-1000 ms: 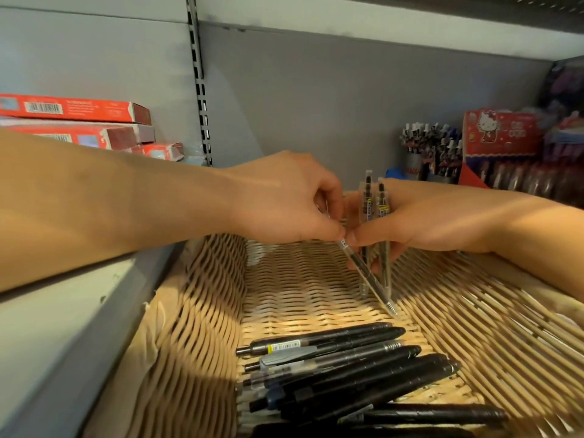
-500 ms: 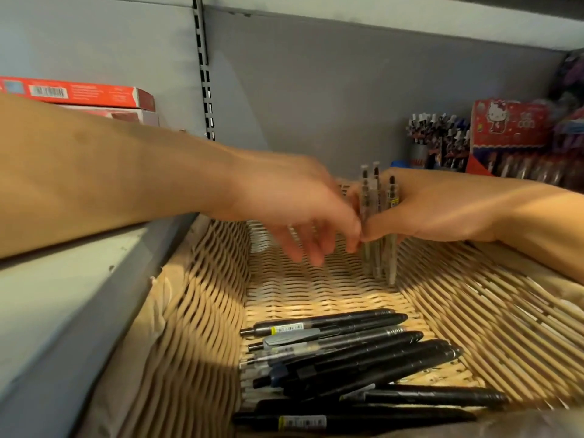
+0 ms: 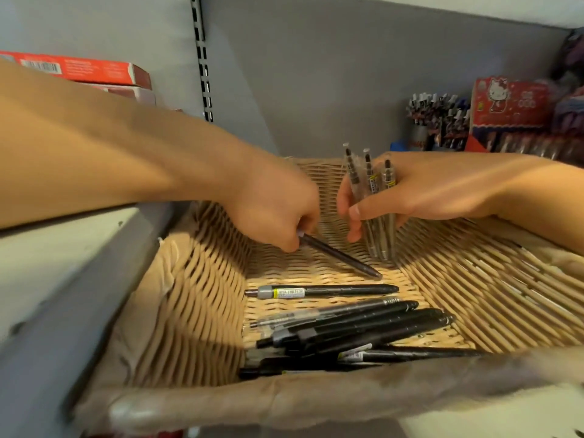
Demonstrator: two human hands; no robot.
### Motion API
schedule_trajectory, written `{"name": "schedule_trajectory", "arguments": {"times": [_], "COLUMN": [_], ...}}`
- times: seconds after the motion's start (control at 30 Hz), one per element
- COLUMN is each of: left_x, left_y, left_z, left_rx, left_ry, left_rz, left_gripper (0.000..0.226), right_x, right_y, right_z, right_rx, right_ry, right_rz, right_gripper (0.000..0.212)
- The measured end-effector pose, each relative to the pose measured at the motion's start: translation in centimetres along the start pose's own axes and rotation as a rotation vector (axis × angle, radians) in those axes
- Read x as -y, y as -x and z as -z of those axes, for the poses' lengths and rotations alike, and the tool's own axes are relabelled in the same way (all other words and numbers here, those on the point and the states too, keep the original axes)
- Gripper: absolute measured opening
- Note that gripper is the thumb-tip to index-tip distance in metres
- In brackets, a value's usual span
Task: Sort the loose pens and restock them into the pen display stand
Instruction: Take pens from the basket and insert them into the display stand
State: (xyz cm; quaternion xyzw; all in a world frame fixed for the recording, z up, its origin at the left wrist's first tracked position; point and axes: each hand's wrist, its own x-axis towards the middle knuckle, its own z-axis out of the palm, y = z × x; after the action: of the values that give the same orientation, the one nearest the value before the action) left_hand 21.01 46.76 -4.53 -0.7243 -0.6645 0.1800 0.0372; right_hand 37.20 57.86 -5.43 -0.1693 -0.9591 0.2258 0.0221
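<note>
A wicker basket (image 3: 189, 305) on the shelf holds several loose dark pens (image 3: 354, 327) lying across its floor near the front. One grey-and-black pen with a yellow label (image 3: 322, 291) lies apart from the pile. My left hand (image 3: 271, 203) pinches the end of a dark pen (image 3: 341, 256) that slants down with its tip on the basket floor. My right hand (image 3: 410, 191) grips a bunch of three clear pens (image 3: 368, 178) upright, tips down in the basket's far part.
Red boxes (image 3: 82, 69) are stacked on the shelf at the left. At the back right stand a cup of pens (image 3: 433, 118) and a red cartoon-cat display (image 3: 508, 105) with pens in rows. A slotted shelf upright (image 3: 202, 58) runs up the grey back wall.
My left hand passed a clear pen into the right hand's bunch, then dropped to the basket floor and took hold of a dark pen. The right hand's bunch grew from two to three.
</note>
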Motion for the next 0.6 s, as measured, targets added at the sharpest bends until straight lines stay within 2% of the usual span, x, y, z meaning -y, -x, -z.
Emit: {"name": "schedule_trajectory", "arguments": {"times": [0.13, 0.23, 0.33, 0.47, 0.6], "left_x": [0.5, 0.7, 0.5, 0.6, 0.6], "left_y": [-0.9, -0.7, -0.4, -0.4, -0.4], "left_z": [0.6, 1.3, 1.3, 1.0, 1.0], "left_rx": [-0.309, -0.457, -0.457, -0.335, -0.300], "left_ry": [0.183, 0.502, 0.741, 1.010, 1.129], "left_rz": [0.052, 0.059, -0.015, -0.065, -0.107], "left_gripper": [0.019, 0.022, 0.030, 0.038, 0.034], "right_x": [-0.5, -0.8, -0.6, -0.6, -0.5], "right_y": [0.0, 0.1, 0.2, 0.2, 0.5], "right_z": [0.1, 0.1, 0.2, 0.2, 0.3], "right_rx": [-0.030, -0.047, -0.057, -0.090, -0.115], "right_ry": [-0.032, -0.059, -0.065, -0.076, -0.097], "right_rz": [-0.003, -0.011, 0.001, 0.028, 0.040], "right_gripper": [0.008, 0.005, 0.007, 0.010, 0.004]}}
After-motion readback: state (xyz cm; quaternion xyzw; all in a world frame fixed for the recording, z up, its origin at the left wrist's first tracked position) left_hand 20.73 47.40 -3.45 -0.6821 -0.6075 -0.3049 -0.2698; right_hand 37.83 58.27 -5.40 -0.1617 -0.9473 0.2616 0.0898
